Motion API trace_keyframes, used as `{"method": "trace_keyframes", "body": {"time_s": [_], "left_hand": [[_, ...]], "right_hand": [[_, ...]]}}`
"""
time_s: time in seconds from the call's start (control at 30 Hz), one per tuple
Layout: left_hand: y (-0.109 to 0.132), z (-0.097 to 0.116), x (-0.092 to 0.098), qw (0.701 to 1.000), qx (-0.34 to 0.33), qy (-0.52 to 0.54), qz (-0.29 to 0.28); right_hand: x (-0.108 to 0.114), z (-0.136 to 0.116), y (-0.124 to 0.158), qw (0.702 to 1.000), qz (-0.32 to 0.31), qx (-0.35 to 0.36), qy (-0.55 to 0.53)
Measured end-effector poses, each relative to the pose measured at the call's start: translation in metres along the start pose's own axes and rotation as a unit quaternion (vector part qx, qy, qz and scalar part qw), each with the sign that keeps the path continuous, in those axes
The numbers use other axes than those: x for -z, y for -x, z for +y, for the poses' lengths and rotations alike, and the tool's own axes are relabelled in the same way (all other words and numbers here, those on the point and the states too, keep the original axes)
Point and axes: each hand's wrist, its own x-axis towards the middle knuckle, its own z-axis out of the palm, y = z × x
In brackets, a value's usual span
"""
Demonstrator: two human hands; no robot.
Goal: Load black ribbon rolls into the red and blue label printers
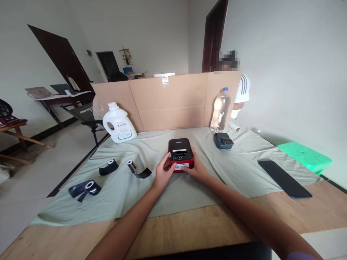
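Observation:
A small red and black label printer (180, 148) rests on the green-grey cloth (189, 195) in front of me. My left hand (163, 171) grips its left side, thumb on the front near a white printed sticker (181, 167). From the right, my right hand (199, 167) clasps the other side, its thumb also on the front face. Left of the printer lie three rolls of dark film: one nearby with its end unrolled (135, 170), one farther left (108, 167), and one nearer the front (89, 188). A second, dark grey small printer (222, 141) stands at the back right.
A cardboard screen (168, 101) lines the back of the table. Before it stand a white detergent jug (119, 124) and a clear bottle with a blue cap (220, 110). A long black object (284, 178) lies right, near a green stool (305, 157). A person (242, 86) is behind the screen.

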Motion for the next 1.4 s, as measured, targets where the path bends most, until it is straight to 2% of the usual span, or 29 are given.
{"method": "trace_keyframes", "body": {"time_s": [0.2,0.43,0.63,0.8,0.93,1.17,1.4], "left_hand": [[-0.002,-0.004,0.003,0.999,-0.030,-0.029,-0.009],[0.002,-0.003,0.004,0.998,-0.021,-0.061,-0.002],[-0.005,-0.003,0.009,0.997,-0.021,-0.062,-0.035],[-0.012,-0.008,0.011,0.997,-0.018,-0.040,-0.066],[-0.014,-0.012,0.007,0.999,-0.012,-0.026,-0.046],[-0.015,-0.013,0.010,0.992,-0.085,-0.084,-0.031],[-0.012,-0.008,0.014,0.986,-0.105,-0.128,-0.028]], "right_hand": [[0.001,0.002,0.000,0.999,-0.005,-0.012,-0.034],[0.003,-0.002,0.000,0.999,-0.008,-0.017,-0.047],[0.006,-0.005,0.000,0.995,-0.008,-0.057,-0.076],[0.009,-0.004,-0.002,0.994,-0.017,-0.063,-0.085],[0.011,-0.004,-0.003,0.994,-0.028,-0.061,-0.091],[0.011,-0.004,-0.004,0.994,-0.030,-0.072,-0.075],[0.009,-0.001,-0.003,0.996,-0.030,-0.062,-0.062]]}}
